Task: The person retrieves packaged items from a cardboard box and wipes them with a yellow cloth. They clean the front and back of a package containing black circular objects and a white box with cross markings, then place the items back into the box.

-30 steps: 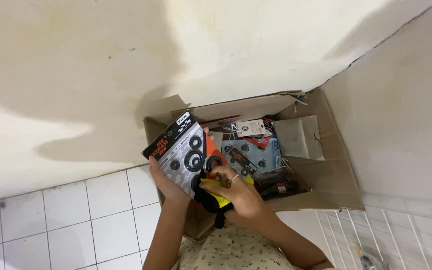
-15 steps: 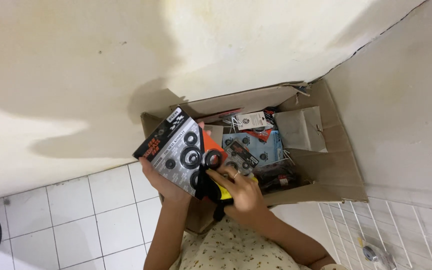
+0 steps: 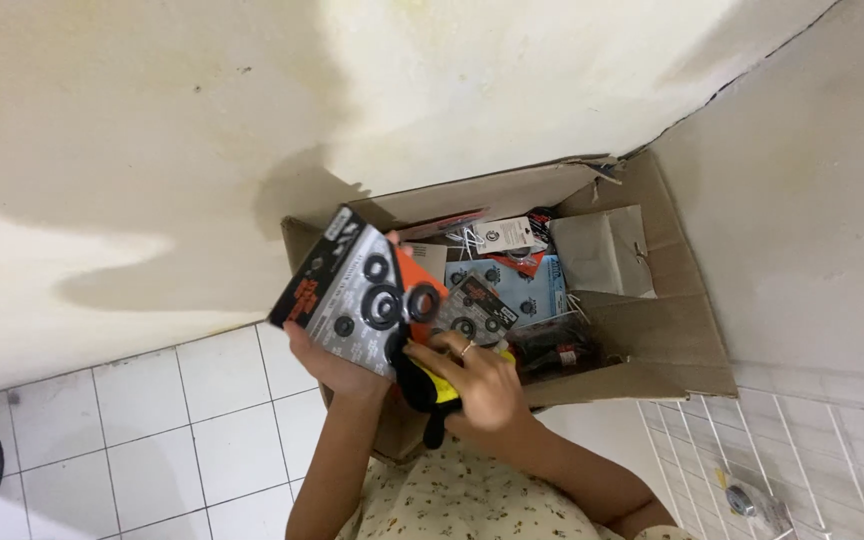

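Cardboard box point(image 3: 652, 330), open, set in a wall corner on white tiles — landmark for all below. Over its left rim: blister card of black rubber seals point(image 3: 357, 290), grey-backed, gripped from beneath by the left hand point(image 3: 337, 365), fingers closed on its lower edge. Beside it, at the box's front rim: right hand point(image 3: 477, 380), curled around a yellow-and-black item point(image 3: 432, 390). Inside the box — many more carded packs point(image 3: 512, 285), apparently unsorted; one pack lifted, most remaining.
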